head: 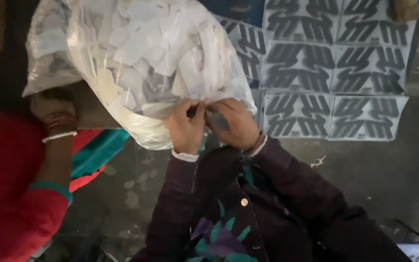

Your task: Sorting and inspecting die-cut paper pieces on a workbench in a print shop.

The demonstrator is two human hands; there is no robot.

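Both hands, left hand and right hand, pinch the clear bag at centre frame; grip the plastic firmly, avoiding tearing.

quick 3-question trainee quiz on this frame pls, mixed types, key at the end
1. True or false: the left hand and the right hand are both at the lower edge of the clear plastic bag of white cut pieces.
2. Multiple choice: the grey sheets printed with dark shapes lie A) inside the bag, B) flat in rows right of the bag, C) on the person's lap.
3. Short answer: what does the co-worker's arm in a red sleeve wear at the wrist?

Key: 1 true. 2 B. 3 Bangles, red and white; that co-worker's hand is at the bag's left side.
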